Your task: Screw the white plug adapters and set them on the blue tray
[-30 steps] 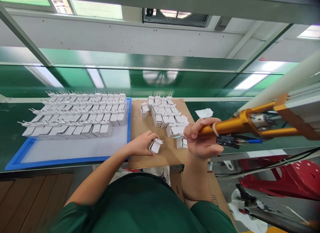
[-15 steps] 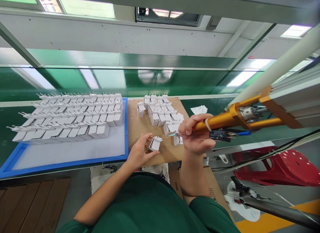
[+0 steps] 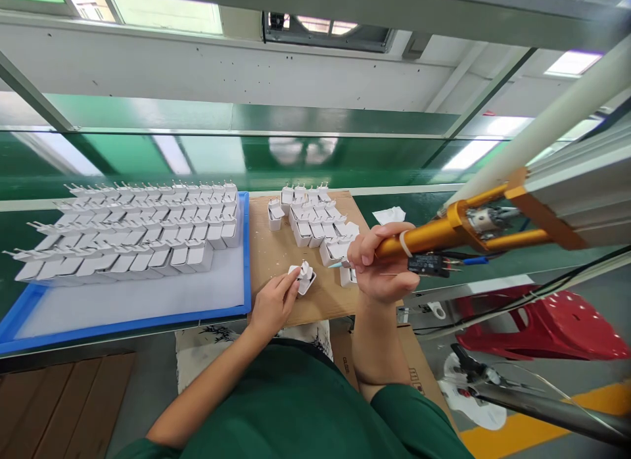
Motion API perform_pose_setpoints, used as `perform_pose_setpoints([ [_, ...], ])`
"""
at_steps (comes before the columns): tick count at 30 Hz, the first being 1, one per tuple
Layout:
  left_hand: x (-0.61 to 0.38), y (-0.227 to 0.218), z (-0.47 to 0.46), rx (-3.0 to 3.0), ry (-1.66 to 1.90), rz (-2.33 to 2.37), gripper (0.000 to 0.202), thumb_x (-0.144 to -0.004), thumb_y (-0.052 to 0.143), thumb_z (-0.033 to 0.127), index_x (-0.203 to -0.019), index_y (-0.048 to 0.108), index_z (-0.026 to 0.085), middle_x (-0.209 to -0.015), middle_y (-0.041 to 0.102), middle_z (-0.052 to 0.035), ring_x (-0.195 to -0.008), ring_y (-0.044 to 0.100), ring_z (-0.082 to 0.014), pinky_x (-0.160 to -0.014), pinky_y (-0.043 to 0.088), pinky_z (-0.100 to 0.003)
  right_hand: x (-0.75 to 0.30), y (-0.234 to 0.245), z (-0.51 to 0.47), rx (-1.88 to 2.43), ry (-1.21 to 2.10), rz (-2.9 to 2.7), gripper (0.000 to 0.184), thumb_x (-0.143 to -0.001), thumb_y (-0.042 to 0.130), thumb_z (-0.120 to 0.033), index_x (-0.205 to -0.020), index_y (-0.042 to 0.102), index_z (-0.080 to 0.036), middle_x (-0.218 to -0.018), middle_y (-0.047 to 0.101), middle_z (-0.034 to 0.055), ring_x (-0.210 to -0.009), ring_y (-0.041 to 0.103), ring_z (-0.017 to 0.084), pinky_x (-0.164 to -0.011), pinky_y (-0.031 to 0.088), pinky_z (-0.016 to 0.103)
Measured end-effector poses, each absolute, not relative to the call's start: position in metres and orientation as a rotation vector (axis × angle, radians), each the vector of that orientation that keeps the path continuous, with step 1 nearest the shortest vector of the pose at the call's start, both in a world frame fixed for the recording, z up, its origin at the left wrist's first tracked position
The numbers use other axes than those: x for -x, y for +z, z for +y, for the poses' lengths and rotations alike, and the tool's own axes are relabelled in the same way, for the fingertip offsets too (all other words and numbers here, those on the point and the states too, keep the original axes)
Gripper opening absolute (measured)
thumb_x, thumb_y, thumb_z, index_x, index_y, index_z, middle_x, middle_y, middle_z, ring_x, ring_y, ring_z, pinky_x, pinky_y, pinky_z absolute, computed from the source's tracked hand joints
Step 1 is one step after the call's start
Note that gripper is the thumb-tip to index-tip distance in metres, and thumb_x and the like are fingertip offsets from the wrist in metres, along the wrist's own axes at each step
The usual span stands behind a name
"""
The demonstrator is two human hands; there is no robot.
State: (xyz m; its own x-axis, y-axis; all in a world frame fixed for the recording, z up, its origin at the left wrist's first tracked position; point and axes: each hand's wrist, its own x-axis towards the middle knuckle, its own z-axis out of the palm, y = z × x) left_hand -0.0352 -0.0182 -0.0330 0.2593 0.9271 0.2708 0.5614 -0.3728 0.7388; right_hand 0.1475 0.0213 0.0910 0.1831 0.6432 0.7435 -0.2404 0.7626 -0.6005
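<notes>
My left hand (image 3: 275,304) is at the front of the cardboard sheet (image 3: 269,252), its thumb and fingertips pinching a small white plastic piece (image 3: 305,271). That piece is lifted and tilted over an open white plastic housing (image 3: 306,286). My right hand (image 3: 382,265) is closed around the gold cylindrical handle (image 3: 419,241) of an arm-mounted tool. A black microswitch (image 3: 428,265) is strapped to the handle. A pale blue tip pokes out left of the right fist, near the housings. Several more white housings (image 3: 318,230) stand in rows behind.
A blue-rimmed tray (image 3: 245,262) on the left holds many white housings (image 3: 142,232) with thin prongs. White tissue (image 3: 389,215) lies behind the right hand. The tool's metal arm (image 3: 582,202) and cables cross the right side, above a red stool (image 3: 566,321).
My left hand has closed from spread fingers onto the small white piece and raised it from the housing. The right hand stays on the tool handle; the view shifts slightly.
</notes>
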Motion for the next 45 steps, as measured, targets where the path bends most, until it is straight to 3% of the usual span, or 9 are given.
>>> perform_pose_setpoints([
  [4, 0.024, -0.033, -0.017, -2.098, 0.741, 1.535, 0.067, -0.086, 0.075, 0.047, -0.144, 0.054, 0.020, -0.116, 0.074, -0.0136, -0.114, 0.064, -0.0332, -0.096, 0.049, -0.046, -0.146, 0.091, 0.021, 0.406, 0.660, -1.254, 0.048, -0.075, 0.067, -0.075, -0.102, 0.064, -0.035, -0.054, 0.042, -0.0100, -0.033, 0.025, 0.009, -0.029, 0.028, 0.025],
  [9, 0.014, -0.026, -0.002, -2.057, 0.652, 1.504, 0.046, -0.087, 0.072, 0.031, -0.131, 0.062, 0.022, -0.117, 0.073, -0.0124, -0.115, 0.065, -0.0327, -0.097, 0.049, -0.045, -0.141, 0.091, 0.019, 0.403, 0.663, -1.276, 0.049, -0.075, 0.065, -0.076, -0.102, 0.062, -0.036, -0.054, 0.040, -0.0105, -0.033, 0.026, 0.009, -0.029, 0.028, 0.024],
  [15, 0.019, -0.009, -0.002, -1.987, 0.699, 1.374, 0.053, -0.091, 0.065, 0.034, -0.142, 0.052, 0.025, -0.102, 0.078, -0.0051, -0.090, 0.073, -0.0261, -0.080, 0.055, -0.035, -0.141, 0.090, 0.017, 0.341, 0.687, -1.299, 0.049, -0.080, 0.066, -0.071, -0.107, 0.062, -0.032, -0.057, 0.045, -0.0090, -0.036, 0.032, 0.008, -0.032, 0.034, 0.023],
  [19, 0.025, 0.005, -0.004, -2.042, 0.841, 1.299, 0.055, -0.090, 0.066, 0.032, -0.143, 0.053, 0.024, -0.107, 0.075, -0.0068, -0.093, 0.071, -0.0249, -0.083, 0.056, -0.035, -0.144, 0.089, 0.016, 0.342, 0.698, -1.302, 0.050, -0.079, 0.068, -0.070, -0.110, 0.062, -0.032, -0.059, 0.047, -0.0089, -0.036, 0.034, 0.008, -0.034, 0.039, 0.024],
  [23, 0.032, 0.015, -0.005, -2.068, 0.860, 1.284, 0.055, -0.092, 0.064, 0.032, -0.146, 0.053, 0.026, -0.098, 0.073, -0.0058, -0.081, 0.068, -0.0221, -0.077, 0.056, -0.033, -0.144, 0.088, 0.016, 0.327, 0.712, -1.303, 0.049, -0.080, 0.069, -0.069, -0.112, 0.062, -0.032, -0.060, 0.048, -0.0090, -0.037, 0.034, 0.008, -0.035, 0.038, 0.023],
  [34, 0.035, 0.028, -0.006, -2.204, 0.970, 1.192, 0.049, -0.090, 0.065, 0.021, -0.139, 0.060, 0.021, -0.088, 0.069, -0.0022, -0.071, 0.060, -0.0167, -0.073, 0.052, -0.027, -0.143, 0.089, 0.015, 0.419, 0.704, -1.277, 0.054, -0.077, 0.068, -0.074, -0.108, 0.058, -0.031, -0.057, 0.046, -0.0103, -0.034, 0.033, 0.007, -0.033, 0.036, 0.022],
  [45, 0.033, 0.027, -0.005, -2.188, 0.988, 1.174, 0.048, -0.090, 0.066, 0.021, -0.138, 0.061, 0.020, -0.090, 0.070, -0.0022, -0.070, 0.058, -0.0160, -0.071, 0.051, -0.026, -0.142, 0.090, 0.016, 0.299, 0.744, -1.280, 0.045, -0.082, 0.071, -0.064, -0.113, 0.063, -0.032, -0.059, 0.047, -0.0092, -0.037, 0.039, 0.008, -0.034, 0.036, 0.021],
])
